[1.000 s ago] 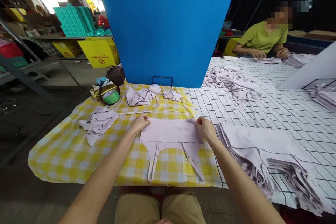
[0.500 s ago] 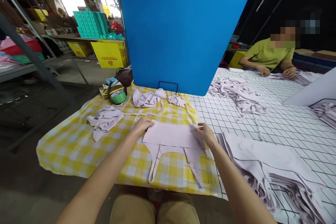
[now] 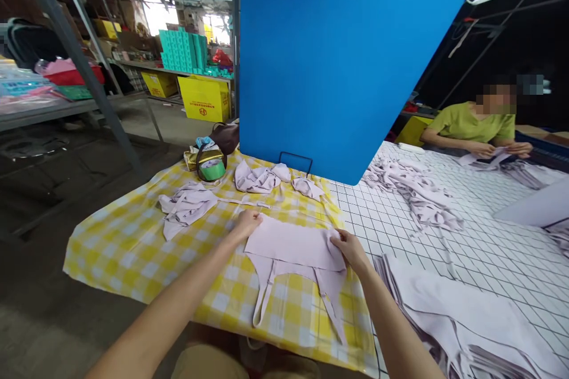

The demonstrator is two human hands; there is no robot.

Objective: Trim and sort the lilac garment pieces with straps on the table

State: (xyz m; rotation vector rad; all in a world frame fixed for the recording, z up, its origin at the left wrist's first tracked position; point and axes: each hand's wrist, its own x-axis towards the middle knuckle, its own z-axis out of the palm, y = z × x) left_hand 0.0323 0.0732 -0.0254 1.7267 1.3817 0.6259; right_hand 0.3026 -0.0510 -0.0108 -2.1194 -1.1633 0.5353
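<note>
A pale pink strappy camisole (image 3: 296,246) lies on the yellow checked cloth (image 3: 133,243), its two straps pointing toward me. My left hand (image 3: 249,223) pinches its far left corner. At the far right corner, my right hand (image 3: 349,247) has thumb and fingers closed on the fabric, which bunches slightly there. Left of the camisole rests a crumpled pink garment (image 3: 186,207) with a strap stretched out to the right. Two more crumpled pieces, a larger one (image 3: 258,177) and a smaller one (image 3: 307,188), lie beyond it.
A blue board (image 3: 338,83) stands upright at the table's back. To the right are a stack of pink garments (image 3: 471,308) and a loose heap (image 3: 409,189). Green tape (image 3: 212,170) sits back left. A co-worker (image 3: 478,124) handles pink fabric across the table.
The view has shifted left and up, so things sit lower and further right. My right hand has gathered a little of the camisole's corner. The co-worker has lifted a piece of fabric.
</note>
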